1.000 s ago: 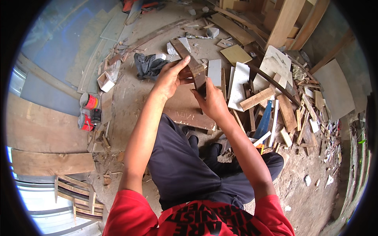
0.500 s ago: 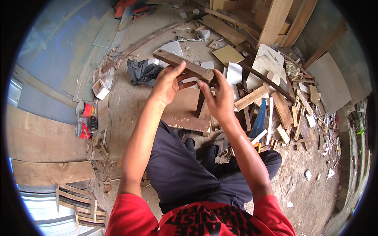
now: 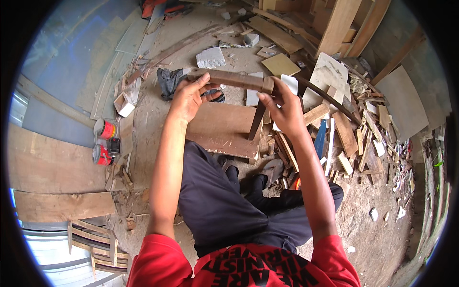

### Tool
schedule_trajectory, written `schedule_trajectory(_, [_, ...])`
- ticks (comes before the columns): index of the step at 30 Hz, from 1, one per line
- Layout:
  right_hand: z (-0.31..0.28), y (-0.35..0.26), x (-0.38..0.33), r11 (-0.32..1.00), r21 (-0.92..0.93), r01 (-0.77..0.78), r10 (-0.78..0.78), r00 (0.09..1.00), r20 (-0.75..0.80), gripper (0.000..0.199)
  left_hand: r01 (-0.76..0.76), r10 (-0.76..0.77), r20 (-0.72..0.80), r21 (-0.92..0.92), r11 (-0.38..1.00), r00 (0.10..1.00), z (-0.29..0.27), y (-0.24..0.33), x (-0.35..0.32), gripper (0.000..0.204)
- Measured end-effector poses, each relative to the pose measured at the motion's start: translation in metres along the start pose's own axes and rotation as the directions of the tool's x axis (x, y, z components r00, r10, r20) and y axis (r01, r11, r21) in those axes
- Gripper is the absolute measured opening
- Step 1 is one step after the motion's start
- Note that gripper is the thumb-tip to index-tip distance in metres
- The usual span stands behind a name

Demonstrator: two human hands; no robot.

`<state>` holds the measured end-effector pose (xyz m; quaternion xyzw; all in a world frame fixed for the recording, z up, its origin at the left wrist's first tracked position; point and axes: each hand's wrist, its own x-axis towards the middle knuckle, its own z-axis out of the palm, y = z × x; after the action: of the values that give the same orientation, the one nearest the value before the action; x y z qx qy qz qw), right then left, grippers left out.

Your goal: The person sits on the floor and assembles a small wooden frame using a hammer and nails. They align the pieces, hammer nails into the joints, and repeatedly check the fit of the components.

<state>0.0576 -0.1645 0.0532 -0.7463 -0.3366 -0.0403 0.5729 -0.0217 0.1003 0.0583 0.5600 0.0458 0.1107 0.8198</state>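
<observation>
Two hands [image 3: 188, 99] [image 3: 288, 109] apart on wooden bar [image 3: 234, 79]

The shirt [image 3: 210, 275] is bright red. It has short, wide sleeves [image 3: 160, 260], and big, thick black letters [image 3: 258, 276] go across the front. The pants [image 3: 224, 205] are long and very dark, almost black, with soft folds in the cloth. The left hand [image 3: 188, 99] and the right hand [image 3: 288, 111] are bare. The shoes [image 3: 274, 171] look dark, but they are small and shady, so it's hard to be sure.

Left grip [image 3: 187, 99] and right grip [image 3: 287, 109] clasp, forearms [image 3: 168, 174] outstretched
</observation>
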Motion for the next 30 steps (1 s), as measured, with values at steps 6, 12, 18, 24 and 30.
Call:
schedule_trajectory(6, [0.003, 0.015, 0.005, 0.992, 0.121, 0.018, -0.023, 0.999, 0.043, 0.056, -0.078, 0.076, -0.055, -0.036, 0.996, 0.996, 0.011, -0.004, -0.008, 0.030])
schedule_trajectory(12, [0.005, 0.029, -0.010, 0.995, -0.099, -0.015, 0.021, 0.998, 0.057, 0.047, -0.111, 0.111, -0.029, 0.013, 0.994, 0.993, 0.020, -0.006, -0.011, 0.034])
schedule_trajectory(18, [0.009, 0.031, -0.017, 0.997, -0.072, -0.012, 0.013, 1.000, 0.008, 0.049, -0.055, 0.055, -0.026, 0.013, 0.998, 0.998, 0.039, -0.008, -0.014, 0.035])
schedule_trajectory(24, [0.012, 0.031, -0.018, 0.997, -0.078, 0.003, -0.003, 1.000, -0.010, 0.045, 0.009, -0.080, 0.146, 0.433, 0.901, 0.986, 0.042, -0.021, -0.011, 0.042])
schedule_trajectory(30, [0.014, 0.028, -0.016, 0.999, -0.033, 0.011, -0.011, 1.000, -0.006, 0.042, -0.134, 0.134, 0.008, -0.005, 0.991, 0.991, 0.070, -0.022, -0.013, 0.042])
